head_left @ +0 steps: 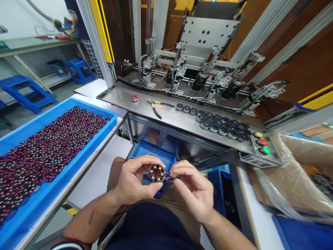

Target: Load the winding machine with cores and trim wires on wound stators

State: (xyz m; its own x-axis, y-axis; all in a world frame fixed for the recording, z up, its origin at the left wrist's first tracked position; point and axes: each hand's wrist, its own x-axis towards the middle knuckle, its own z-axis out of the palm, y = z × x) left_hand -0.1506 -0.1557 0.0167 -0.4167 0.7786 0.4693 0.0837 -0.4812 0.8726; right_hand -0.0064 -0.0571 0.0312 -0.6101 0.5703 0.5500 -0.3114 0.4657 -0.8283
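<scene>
My left hand (137, 178) is closed round the rim of a small motor stator (156, 173), held over my lap with its copper windings facing up. Thin wire leads stick out from both sides of the stator. On its right side, the fingertips of my right hand (194, 185) come together at the wire leads (168, 176); the exact grip is partly hidden. Beyond my hands, a steel shelf (171, 119) carries a single red stator (134, 98), a pair of cutting pliers (157, 106) with dark and yellow-green handles, and rows of black stators (221, 123).
To the left, a blue tray (114, 118) holds many wound stators. A winding machine (200, 73) stands behind the shelf. Control buttons (262, 142) sit at the shelf's right end, beside a plastic-lined carton (293, 166). A blue bin (153, 151) is below. Another person (83, 31) stands far left.
</scene>
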